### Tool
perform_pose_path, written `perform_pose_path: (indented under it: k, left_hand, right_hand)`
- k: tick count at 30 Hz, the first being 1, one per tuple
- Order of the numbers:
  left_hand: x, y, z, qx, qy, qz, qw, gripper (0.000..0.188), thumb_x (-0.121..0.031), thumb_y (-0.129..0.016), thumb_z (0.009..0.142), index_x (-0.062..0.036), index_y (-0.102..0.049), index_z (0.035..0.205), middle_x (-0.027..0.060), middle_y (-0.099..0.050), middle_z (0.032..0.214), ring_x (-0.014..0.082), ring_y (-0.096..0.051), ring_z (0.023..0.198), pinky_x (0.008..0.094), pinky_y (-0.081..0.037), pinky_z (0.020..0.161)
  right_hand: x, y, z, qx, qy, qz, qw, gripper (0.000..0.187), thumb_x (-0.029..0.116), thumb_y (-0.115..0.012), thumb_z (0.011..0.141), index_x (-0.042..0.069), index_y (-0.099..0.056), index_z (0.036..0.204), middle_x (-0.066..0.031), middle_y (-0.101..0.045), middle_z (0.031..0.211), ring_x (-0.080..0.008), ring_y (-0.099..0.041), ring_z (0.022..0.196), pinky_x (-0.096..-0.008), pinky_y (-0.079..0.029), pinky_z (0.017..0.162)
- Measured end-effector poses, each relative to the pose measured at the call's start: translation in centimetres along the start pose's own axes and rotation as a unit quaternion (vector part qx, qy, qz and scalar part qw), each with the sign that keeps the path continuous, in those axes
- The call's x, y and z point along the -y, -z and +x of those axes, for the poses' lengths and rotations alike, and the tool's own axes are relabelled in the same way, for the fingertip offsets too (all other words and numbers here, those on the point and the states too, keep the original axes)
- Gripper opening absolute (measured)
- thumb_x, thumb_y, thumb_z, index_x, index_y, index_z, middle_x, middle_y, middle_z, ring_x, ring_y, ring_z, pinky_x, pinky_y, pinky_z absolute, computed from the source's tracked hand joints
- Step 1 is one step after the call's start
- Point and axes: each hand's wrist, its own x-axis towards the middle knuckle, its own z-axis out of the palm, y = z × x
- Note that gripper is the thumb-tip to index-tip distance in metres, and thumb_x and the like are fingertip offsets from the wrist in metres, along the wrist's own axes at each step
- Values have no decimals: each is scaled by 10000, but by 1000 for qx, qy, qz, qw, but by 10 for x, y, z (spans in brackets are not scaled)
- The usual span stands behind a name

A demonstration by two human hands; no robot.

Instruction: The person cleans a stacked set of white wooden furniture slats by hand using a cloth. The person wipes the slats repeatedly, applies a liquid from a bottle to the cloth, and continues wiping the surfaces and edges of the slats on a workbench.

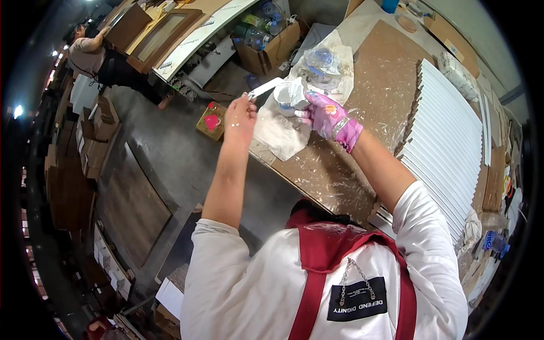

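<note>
My bare left hand (240,118), with white specks on it, is closed around one end of a narrow flat white strip (266,88); its kind cannot be made out. The strip slants up toward a small white tub (283,103) with some blue on its side. My right hand (328,115), in a pink flowered glove, grips an angular white piece (297,94) right beside the tub, partly covering it. Beneath lies a stained white cloth (281,136) at the table's left edge. Just beyond the tub, a clear plastic container (321,61) rests on the cloth.
On the brown speckled table (345,175), a long row of white slats (445,144) lies to the right. Left on the floor stands a yellowish jug (211,121) with a red cap. A box of bottles (266,51) sits beyond. Far left, another person (93,59) handles a wooden cabinet.
</note>
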Motion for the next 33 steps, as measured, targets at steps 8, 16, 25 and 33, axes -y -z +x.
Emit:
perform_pose_path:
  k: [8,16,25,33]
  left_hand:
    - [46,-27,-19,-46,-23,-28,998,125,-114,-637,886,-54,-527,889,41,-581,787,86,-519,654,191,-399,552]
    - [51,-41,-39,-8,8,-76,997,82,-115,-592,923,-66,-532,899,34,-570,826,78,-511,679,189,-417,565]
    - [54,-42,-58,-28,18,-97,995,89,-91,-603,901,-63,-529,861,35,-553,792,89,-507,670,173,-410,576]
    - [63,-49,-61,-30,2,-115,993,95,-106,-592,914,-76,-514,868,16,-532,793,83,-501,688,181,-406,591]
  right_hand:
    - [-8,-7,-19,-2,-4,108,994,316,291,-622,911,101,-567,1157,-38,-636,1017,-192,-621,859,-322,-513,728]
    - [-2,1,-20,0,35,89,995,287,302,-622,907,116,-581,1121,-31,-641,999,-169,-619,798,-294,-500,653]
    - [-2,-12,-22,-39,75,45,995,261,299,-618,909,117,-582,1093,-24,-630,961,-143,-592,745,-263,-481,625]
    - [-12,-15,-20,-47,73,42,995,221,299,-634,904,131,-574,1036,-1,-601,896,-125,-560,731,-248,-464,612]
